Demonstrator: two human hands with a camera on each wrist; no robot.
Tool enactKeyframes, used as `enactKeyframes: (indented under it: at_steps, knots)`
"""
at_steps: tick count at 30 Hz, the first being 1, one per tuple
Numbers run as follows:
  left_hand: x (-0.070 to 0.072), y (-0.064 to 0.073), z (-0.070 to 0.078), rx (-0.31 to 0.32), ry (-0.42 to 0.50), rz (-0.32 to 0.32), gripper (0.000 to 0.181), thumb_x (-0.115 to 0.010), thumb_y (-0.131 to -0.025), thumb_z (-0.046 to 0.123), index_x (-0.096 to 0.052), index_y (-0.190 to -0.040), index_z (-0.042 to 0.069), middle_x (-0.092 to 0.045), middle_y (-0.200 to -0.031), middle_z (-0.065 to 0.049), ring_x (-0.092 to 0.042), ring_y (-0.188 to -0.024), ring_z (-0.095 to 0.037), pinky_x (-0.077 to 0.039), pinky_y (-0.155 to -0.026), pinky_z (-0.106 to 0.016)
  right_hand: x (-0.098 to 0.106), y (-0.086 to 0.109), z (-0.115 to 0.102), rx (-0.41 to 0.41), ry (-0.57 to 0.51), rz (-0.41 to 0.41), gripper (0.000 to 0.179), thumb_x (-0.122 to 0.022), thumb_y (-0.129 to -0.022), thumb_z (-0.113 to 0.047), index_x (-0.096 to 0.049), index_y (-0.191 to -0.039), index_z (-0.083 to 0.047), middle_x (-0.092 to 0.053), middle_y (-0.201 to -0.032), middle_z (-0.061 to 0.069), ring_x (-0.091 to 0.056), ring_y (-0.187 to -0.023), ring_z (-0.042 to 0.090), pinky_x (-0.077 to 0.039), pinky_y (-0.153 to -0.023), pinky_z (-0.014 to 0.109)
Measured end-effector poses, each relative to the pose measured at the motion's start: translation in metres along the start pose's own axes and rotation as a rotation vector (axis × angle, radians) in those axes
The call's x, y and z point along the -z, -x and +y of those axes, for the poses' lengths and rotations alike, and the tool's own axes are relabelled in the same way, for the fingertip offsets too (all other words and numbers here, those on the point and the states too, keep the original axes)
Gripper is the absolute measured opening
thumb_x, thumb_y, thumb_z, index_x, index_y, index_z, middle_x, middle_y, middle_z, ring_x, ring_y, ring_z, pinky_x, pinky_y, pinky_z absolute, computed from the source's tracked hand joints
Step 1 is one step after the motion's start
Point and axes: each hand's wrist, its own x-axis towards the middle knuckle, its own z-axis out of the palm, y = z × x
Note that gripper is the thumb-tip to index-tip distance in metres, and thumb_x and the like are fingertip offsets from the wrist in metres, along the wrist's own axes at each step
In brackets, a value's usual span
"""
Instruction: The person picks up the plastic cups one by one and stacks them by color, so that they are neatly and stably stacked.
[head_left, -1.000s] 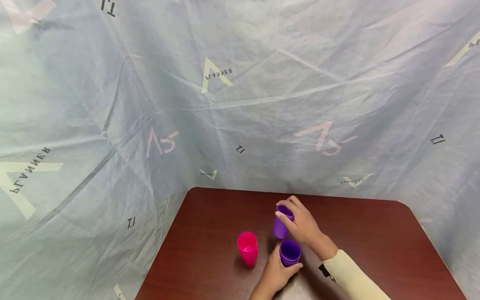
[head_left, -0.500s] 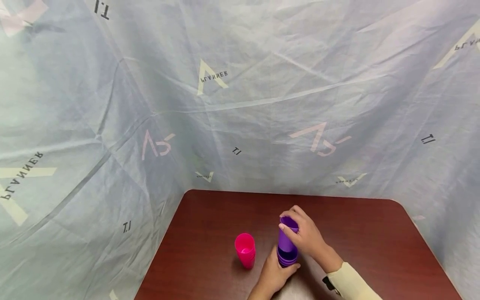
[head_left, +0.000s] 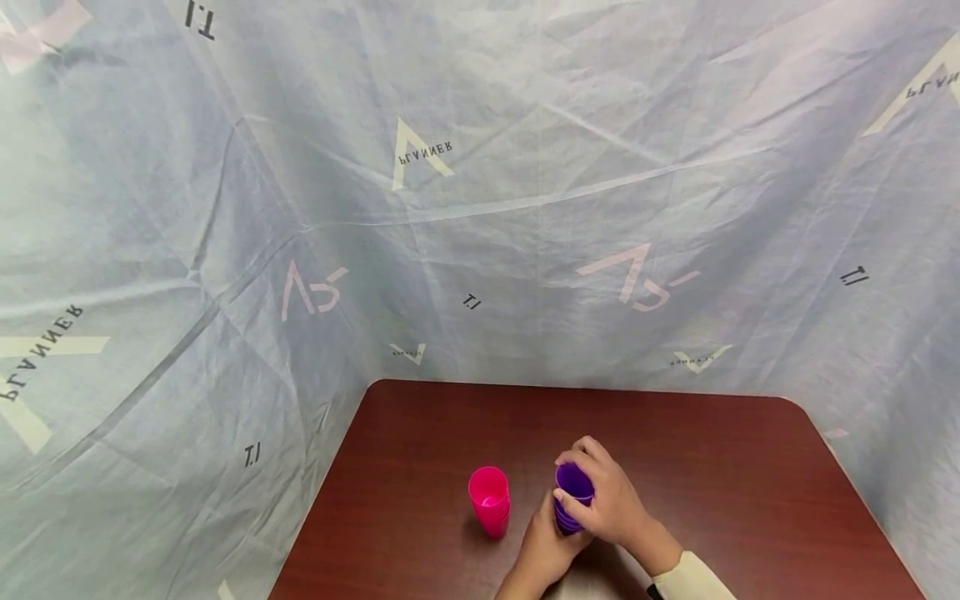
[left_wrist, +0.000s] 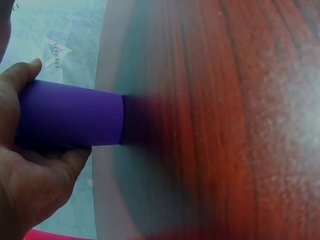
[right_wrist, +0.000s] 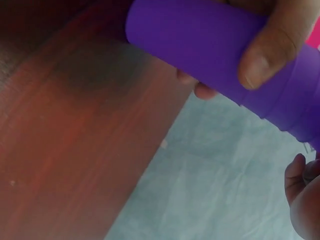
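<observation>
My left hand (head_left: 547,546) grips a stack of nested purple cups (right_wrist: 200,42) around its side, thumb and fingers on opposite sides. At the top of the stack, my right hand (head_left: 613,504) holds the uppermost purple cup (head_left: 575,482) by its rim, thumb on the near side and fingers on the far side. That cup sits inside the ones below, mouth up. Several ridge-like rims show along the stack in the right wrist view. Its smooth bottom (left_wrist: 107,120) stands close to the tabletop in the left wrist view. The hands hide part of the stack.
A stack of bright pink cups (head_left: 491,504) stands upright to the left of my left hand. Dark red-brown wood makes up the table (head_left: 420,433). Behind it and at the sides hangs a pale printed sheet (head_left: 525,208).
My right hand has brought the loose purple cup down toward me and into the stack held by my left hand. The left hand keeps its grip; the pink cups stay put.
</observation>
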Motion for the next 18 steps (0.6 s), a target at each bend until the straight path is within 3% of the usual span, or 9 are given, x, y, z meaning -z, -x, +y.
enactKeyframes:
  at_steps: [6,13,18]
  knots:
    - [-0.001,0.000,0.000,-0.045,0.014,0.021,0.062,-0.084,-0.085,0.024,-0.056,-0.141,0.015,-0.074,-0.128,-0.003,-0.068,-0.119,-0.010,-0.056,-0.105,-0.031,-0.010,0.009,0.006,0.064,0.046,0.016,0.040,-0.083,-0.074,-0.029,-0.068,-0.111,-0.024,-0.055,-0.107,-0.007,-0.049,-0.097,0.004,-0.049,-0.071,0.018]
    - [-0.001,0.000,0.000,-0.110,-0.010,0.036,0.061,-0.082,-0.086,0.020,-0.055,-0.140,0.010,-0.075,-0.127,-0.007,-0.069,-0.118,-0.012,-0.057,-0.103,-0.031,-0.017,0.016,0.009,0.058,0.057,0.011,0.040,-0.083,-0.072,-0.031,-0.069,-0.109,-0.023,-0.055,-0.106,-0.007,-0.049,-0.096,0.006,-0.049,-0.072,0.021]
    - [0.000,0.000,0.001,-0.093,-0.039,0.042,0.060,-0.083,-0.086,0.023,-0.056,-0.138,0.010,-0.075,-0.124,-0.007,-0.070,-0.117,-0.012,-0.058,-0.102,-0.031,-0.020,0.020,0.011,0.053,0.064,0.019,0.039,-0.082,-0.074,-0.031,-0.069,-0.109,-0.022,-0.054,-0.106,-0.006,-0.047,-0.097,0.006,-0.049,-0.071,0.022]
